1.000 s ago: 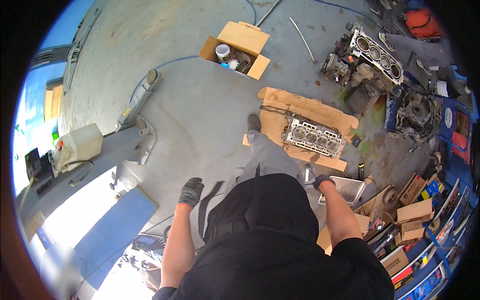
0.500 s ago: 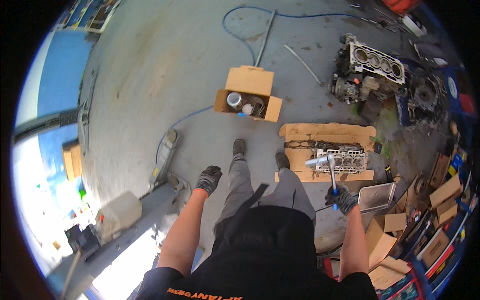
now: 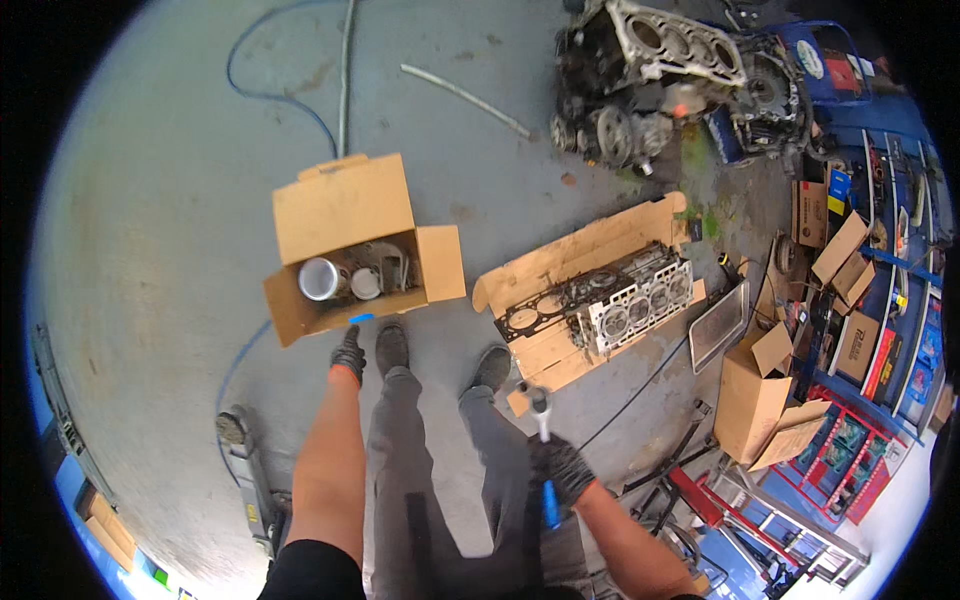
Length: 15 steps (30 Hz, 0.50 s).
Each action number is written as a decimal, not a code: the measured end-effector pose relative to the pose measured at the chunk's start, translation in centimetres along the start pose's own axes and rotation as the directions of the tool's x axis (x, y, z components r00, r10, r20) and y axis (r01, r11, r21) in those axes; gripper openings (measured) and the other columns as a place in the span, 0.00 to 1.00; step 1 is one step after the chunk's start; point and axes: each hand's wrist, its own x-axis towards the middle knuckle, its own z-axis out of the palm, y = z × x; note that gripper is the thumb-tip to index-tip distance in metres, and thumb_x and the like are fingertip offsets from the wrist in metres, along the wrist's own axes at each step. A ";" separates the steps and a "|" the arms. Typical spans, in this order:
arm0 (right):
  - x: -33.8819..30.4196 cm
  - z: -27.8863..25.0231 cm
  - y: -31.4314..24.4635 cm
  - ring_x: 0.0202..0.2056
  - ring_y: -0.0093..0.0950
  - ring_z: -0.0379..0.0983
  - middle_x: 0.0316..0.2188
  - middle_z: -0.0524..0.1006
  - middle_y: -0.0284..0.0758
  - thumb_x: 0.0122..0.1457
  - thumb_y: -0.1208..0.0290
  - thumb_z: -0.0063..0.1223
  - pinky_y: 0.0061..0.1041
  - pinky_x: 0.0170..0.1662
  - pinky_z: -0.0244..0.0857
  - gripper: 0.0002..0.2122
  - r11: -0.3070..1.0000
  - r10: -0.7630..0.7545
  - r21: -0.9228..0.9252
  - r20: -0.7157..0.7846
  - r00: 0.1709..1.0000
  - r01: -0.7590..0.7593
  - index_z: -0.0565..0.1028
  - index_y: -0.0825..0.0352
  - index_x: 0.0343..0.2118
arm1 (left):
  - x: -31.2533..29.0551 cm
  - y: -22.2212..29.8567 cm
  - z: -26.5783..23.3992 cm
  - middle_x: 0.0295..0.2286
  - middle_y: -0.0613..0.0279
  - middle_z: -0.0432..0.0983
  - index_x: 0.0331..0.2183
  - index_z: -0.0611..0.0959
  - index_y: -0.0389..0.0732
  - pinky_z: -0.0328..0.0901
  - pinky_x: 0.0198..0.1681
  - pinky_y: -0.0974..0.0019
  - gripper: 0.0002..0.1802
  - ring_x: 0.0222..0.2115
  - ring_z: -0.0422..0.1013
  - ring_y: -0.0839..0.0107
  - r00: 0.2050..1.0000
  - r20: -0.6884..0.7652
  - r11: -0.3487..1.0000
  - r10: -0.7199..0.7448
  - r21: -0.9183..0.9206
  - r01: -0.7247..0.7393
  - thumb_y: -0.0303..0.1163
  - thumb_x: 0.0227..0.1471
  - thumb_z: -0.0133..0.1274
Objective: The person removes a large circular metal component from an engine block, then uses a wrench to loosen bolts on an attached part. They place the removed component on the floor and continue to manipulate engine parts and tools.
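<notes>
Gripping a ratchet wrench (image 3: 543, 424) around its handle, the gloved right hand (image 3: 564, 470) is closed in front of the person's thigh; the tool's metal head points away from the body and its blue end shows below the palm. The gloved left hand (image 3: 348, 358) reaches to the near side of an open cardboard box (image 3: 342, 215) on the grey floor (image 3: 180, 260). Whether it touches the box, and how far its fingers are spread, cannot be told. Inside the box stand a silver-topped can (image 3: 319, 279) and a smaller round container (image 3: 366, 284). To the right, a flattened cardboard sheet (image 3: 560, 360) carries a metal cylinder head (image 3: 640, 312) with a dark gasket (image 3: 537, 313) beside it. A shallow tray (image 3: 719, 326) lies farther right, and an engine block (image 3: 685, 48) sits beyond, toward the top.
</notes>
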 end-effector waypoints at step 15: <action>4.3 5.9 5.8 0.27 0.19 0.69 0.26 0.76 0.30 0.64 0.64 0.53 0.23 0.30 0.65 0.10 0.926 0.237 -0.266 -0.141 0.961 -0.267 0.77 0.65 0.40 | 10.9 0.9 3.4 0.38 0.45 0.78 0.39 0.82 0.41 0.68 0.41 0.52 0.18 0.36 0.72 0.51 0.791 -0.131 0.584 0.597 0.747 -0.317 0.43 0.52 0.52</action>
